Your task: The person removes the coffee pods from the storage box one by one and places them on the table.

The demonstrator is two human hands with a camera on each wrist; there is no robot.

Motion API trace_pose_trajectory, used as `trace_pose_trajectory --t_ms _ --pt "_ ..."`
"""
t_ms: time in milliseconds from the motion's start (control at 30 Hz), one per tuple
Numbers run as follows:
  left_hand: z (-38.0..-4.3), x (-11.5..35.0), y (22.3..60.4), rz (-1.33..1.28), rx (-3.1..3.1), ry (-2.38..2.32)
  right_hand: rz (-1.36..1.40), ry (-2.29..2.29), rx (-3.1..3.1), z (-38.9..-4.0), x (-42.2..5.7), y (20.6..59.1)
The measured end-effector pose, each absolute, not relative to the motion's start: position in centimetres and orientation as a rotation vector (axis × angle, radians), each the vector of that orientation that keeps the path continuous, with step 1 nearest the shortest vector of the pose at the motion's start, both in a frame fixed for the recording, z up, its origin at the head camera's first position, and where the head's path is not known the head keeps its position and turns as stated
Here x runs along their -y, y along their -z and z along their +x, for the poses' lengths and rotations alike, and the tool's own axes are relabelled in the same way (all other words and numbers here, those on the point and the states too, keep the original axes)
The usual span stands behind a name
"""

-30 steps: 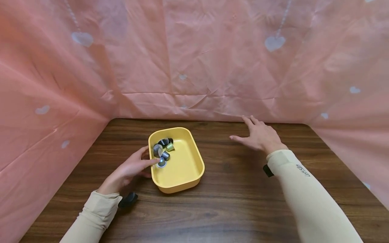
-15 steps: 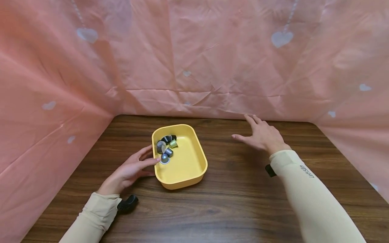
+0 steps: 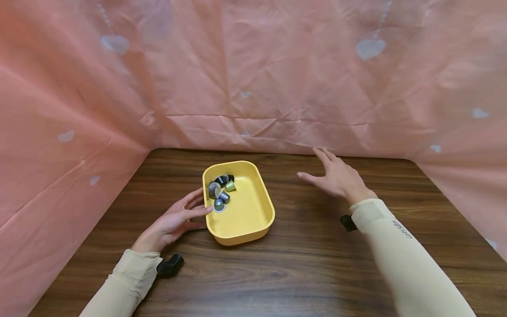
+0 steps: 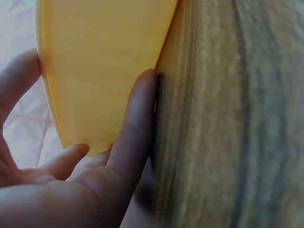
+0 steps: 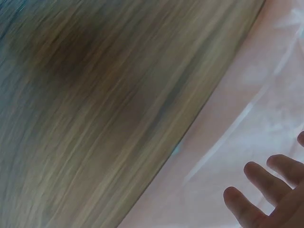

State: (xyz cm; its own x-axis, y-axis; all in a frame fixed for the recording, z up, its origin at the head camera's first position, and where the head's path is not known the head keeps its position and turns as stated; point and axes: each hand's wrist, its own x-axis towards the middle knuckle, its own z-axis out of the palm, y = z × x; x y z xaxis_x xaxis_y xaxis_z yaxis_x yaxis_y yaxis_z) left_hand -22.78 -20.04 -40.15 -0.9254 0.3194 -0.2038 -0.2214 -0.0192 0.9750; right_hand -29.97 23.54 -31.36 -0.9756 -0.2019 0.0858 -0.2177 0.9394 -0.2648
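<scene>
My left hand (image 3: 174,222) holds the left side of a yellow rectangular box (image 3: 253,220). Its thumb reaches over the rim, while the other fingers lie along the outside wall, as the box wall (image 4: 104,71) in the left wrist view shows. Inside the box, several coffee capsules gather at the left: a green one (image 3: 230,186), a blue-grey one (image 3: 224,197), a large grey one (image 3: 214,190), a silver-blue one (image 3: 218,204) near my thumb tip, and dark ones (image 3: 222,179) at the back. My right hand (image 3: 338,178) hovers over the table's far right with spread fingers, holding nothing.
The dark wooden table (image 3: 301,264) has rounded far corners. A pink curtain (image 3: 253,79) with pale hearts hangs behind it and on both sides. Each wrist wears a black device, such as the one (image 3: 170,266) under the left sleeve.
The head view has shifted slightly. My left thumb now reaches less far over the box rim. My right hand has moved a little left over the table. The capsules stay in place.
</scene>
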Motion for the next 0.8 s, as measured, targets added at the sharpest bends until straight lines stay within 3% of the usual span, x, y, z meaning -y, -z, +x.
trace_pose_trajectory --t_ms 800 --pt "-22.8 19.9 40.1 0.091 -1.897 -2.015 0.589 -0.892 2.845 -27.9 -18.1 29.7"
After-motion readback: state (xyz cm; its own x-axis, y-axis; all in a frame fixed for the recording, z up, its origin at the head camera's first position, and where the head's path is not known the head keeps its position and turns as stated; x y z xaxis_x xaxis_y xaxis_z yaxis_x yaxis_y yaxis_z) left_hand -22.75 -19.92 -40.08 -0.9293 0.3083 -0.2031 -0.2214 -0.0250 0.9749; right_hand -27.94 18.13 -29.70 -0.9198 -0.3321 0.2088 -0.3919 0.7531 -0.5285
